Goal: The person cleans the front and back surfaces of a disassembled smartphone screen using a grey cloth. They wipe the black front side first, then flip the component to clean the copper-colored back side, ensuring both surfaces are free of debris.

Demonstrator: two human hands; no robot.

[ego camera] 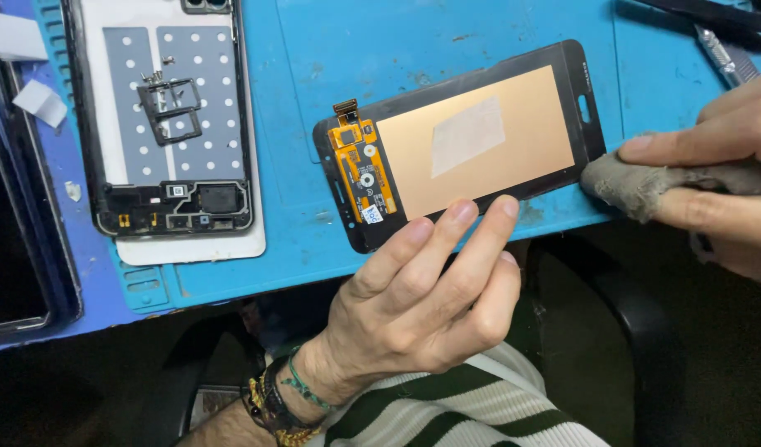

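At the blue repair mat's point(447, 33) left side lies an opened phone frame point(173, 124). Near the mat's front edge, a phone screen assembly point(472, 141) lies back-up; the left hand point(422, 306) presses two fingertips on its near edge. At its right end, the right hand point(720, 165) pinches a grey cloth point(637, 184) touching the screen's corner.

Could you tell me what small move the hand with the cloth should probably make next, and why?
Probably slide the grey cloth leftward onto the screen panel: the right hand holds it at the panel's right end, while the left hand's fingertips pin the near edge.
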